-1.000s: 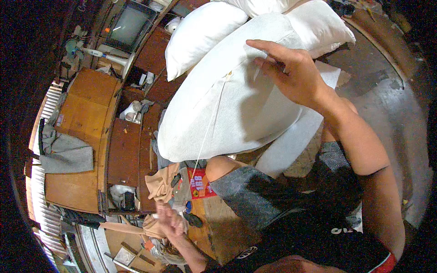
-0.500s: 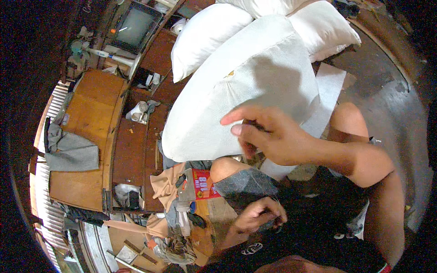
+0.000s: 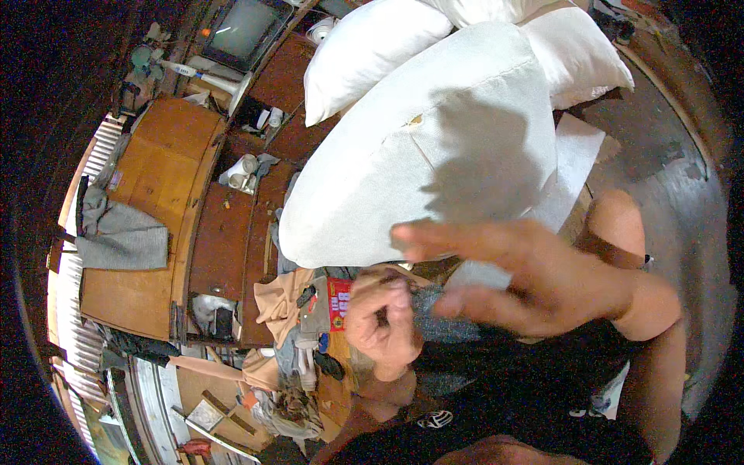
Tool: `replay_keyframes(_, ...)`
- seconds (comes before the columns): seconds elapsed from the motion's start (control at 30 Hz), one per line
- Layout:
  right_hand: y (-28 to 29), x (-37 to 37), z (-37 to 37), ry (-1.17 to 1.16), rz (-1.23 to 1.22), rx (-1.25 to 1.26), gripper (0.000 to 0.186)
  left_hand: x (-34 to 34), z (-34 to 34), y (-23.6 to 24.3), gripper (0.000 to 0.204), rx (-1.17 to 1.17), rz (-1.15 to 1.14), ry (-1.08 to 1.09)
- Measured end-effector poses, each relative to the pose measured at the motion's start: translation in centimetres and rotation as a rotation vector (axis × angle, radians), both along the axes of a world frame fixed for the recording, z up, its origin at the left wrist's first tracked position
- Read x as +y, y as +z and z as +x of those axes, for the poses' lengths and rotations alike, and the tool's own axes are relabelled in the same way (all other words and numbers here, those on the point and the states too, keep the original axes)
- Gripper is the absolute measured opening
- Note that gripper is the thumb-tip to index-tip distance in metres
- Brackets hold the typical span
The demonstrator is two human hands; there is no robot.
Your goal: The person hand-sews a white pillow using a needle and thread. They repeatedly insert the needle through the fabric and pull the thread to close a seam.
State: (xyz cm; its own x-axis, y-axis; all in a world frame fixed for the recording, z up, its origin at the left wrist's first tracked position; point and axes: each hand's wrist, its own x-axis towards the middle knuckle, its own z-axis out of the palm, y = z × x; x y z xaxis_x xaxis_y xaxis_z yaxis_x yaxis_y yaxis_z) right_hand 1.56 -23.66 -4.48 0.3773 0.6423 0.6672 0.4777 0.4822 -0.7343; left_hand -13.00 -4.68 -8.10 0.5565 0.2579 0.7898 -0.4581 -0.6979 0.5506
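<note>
Right, my right hand hangs in front of me with its fingers spread and loose, gripping nothing, blurred across the lower edge of the big white pillow. That pillow lies tilted across my lap area, leaning back against two more white pillows stacked behind it, so I judge it sits propped there rather than held. My left hand is down low, close to my body, fingers curled in tight as if pinching something small; what sits between them I can't tell, it's too small and shadowed. Just left of that hand a red packet and a heap of beige and grey cloths lie on the cluttered floor. Further left, a wooden cabinet carries a folded grey cloth, and a dark television stands well apart at the top.
</note>
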Motion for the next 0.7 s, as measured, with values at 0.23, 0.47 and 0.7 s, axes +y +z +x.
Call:
replay_keyframes(0.23, -0.9, 1.7, -0.1, 0.0, 0.093, 0.078, 0.033, -0.9, 3.5, 3.2, 0.009, -0.124, 0.143, 0.259)
replay_keyframes(0.47, -0.3, 1.5, 0.7, -0.329, 0.178, -0.145, 0.024, -0.4, 6.2, 4.2, 0.012, -0.111, 0.145, 0.187)
replay_keyframes(0.7, -1.1, 2.0, 3.5, -0.548, 0.098, 0.042, 0.019, 2.6, 11.3, 7.8, 0.02, -0.067, 0.64, 0.29)
